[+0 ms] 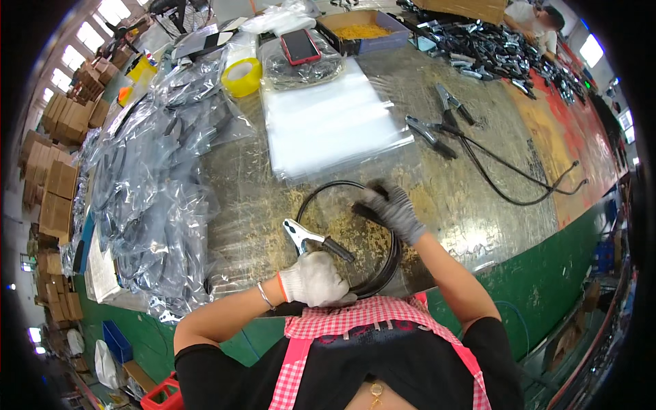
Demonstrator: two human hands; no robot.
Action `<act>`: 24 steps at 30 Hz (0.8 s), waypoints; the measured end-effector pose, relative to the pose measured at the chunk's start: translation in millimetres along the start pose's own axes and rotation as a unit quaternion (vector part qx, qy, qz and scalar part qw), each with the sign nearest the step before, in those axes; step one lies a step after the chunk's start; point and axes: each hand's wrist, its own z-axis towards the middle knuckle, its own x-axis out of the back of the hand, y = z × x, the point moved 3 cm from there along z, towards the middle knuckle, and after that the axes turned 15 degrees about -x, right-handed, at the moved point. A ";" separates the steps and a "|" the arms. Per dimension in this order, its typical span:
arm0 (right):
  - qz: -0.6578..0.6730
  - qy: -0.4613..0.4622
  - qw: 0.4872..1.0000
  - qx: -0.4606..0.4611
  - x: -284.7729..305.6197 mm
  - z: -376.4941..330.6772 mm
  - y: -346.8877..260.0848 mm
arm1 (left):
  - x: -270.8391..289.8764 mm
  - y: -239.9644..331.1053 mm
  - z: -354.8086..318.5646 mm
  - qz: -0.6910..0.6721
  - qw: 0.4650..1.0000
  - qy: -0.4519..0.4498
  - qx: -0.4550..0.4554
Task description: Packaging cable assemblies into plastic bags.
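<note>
A black cable point(394, 263) lies in a round coil on the table, close to my body. My left hand point(316, 279), in a white knit glove, is closed on the near left side of the coil. Just beyond it a clamp point(298, 236) with bright metal jaws and black grips lies inside the loop. My right hand point(395, 210), in a grey glove, closes round the far right side of the coil. A black piece sticks out from under its fingers; their tips are slightly blurred, and what that piece is stays unclear.
Clear plastic bags point(157, 184) cover the table's left side; a flat stack of bags point(328, 123) lies ahead. Beyond are yellow tape point(242, 76), a red-edged phone point(300, 47) and a box point(362, 33). Clamps with cable point(430, 133) lie right; a clamp pile point(485, 55) sits near another person point(536, 26).
</note>
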 end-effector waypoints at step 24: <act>-0.644 -0.004 0.757 0.109 -13.3 56.3 -25.9 | 17.6 -34.6 -18.2 -0.021 0.811 0.283 0.511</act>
